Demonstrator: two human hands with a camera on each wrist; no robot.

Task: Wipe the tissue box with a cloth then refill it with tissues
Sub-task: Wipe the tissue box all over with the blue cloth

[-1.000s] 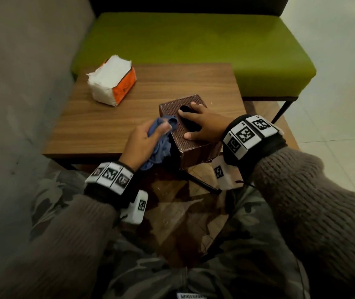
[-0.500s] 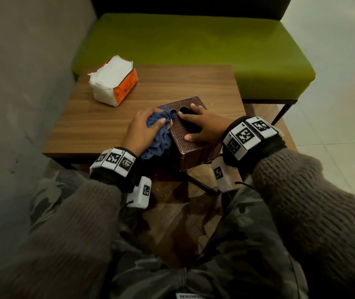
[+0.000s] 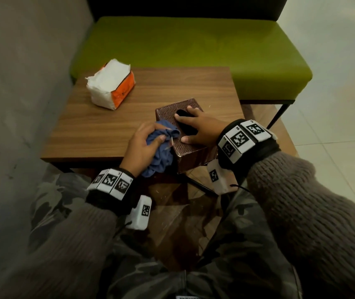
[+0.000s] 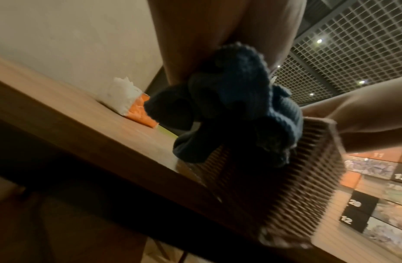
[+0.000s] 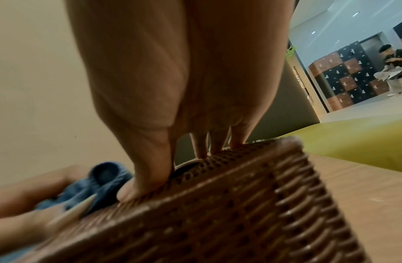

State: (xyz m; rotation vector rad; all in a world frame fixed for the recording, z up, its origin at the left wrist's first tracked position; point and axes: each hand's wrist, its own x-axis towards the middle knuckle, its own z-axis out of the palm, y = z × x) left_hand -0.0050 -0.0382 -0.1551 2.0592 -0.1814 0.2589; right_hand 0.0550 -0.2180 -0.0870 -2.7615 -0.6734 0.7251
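Observation:
A brown woven tissue box (image 3: 193,157) stands at the near right corner of the wooden table (image 3: 107,130). My right hand (image 3: 202,127) lies flat on its top, fingers spread beside the dark opening, and presses down; the right wrist view shows the thumb and fingertips (image 5: 132,192) on the weave (image 5: 218,213). My left hand (image 3: 144,140) grips a bunched blue cloth (image 3: 161,147) against the box's upper left edge. In the left wrist view the cloth (image 4: 229,110) hangs over the box's side (image 4: 285,186). An opened orange and white tissue pack (image 3: 111,83) lies at the table's far left.
A green bench seat (image 3: 193,44) runs behind the table. A grey wall (image 3: 21,83) closes the left side. My knees in camouflage trousers sit below the table's near edge. The box overhangs that edge slightly. A person sits far off by lockers (image 5: 353,80).
My left hand pushed the cloth away along the box's left edge, then drew it back toward me. The right hand has stayed on the box top.

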